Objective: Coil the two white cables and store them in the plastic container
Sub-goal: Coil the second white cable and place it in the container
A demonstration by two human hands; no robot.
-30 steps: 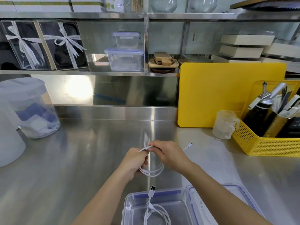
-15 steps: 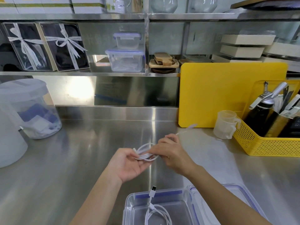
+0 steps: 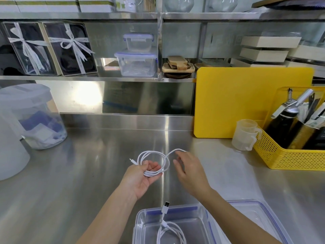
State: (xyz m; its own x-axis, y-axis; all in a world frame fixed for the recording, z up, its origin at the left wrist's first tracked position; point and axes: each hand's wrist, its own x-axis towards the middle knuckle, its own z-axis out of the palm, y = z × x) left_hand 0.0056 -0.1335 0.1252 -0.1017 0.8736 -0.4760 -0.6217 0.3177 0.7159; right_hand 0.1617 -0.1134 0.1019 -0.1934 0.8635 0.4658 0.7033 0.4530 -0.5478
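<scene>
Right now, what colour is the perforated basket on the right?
Yellow, the perforated basket shows best in the head view, beside a yellow cutting board.

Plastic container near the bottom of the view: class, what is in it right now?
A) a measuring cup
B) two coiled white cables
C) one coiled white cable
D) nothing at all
C: one coiled cable lies in the plastic container; the other cable is in the left hand.

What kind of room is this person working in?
Most likely a commercial kitchen or café prep area: a stainless steel counter with steel shelving above, a yellow cutting board leaning at the back, and a cream whipper in a yellow basket.
</scene>
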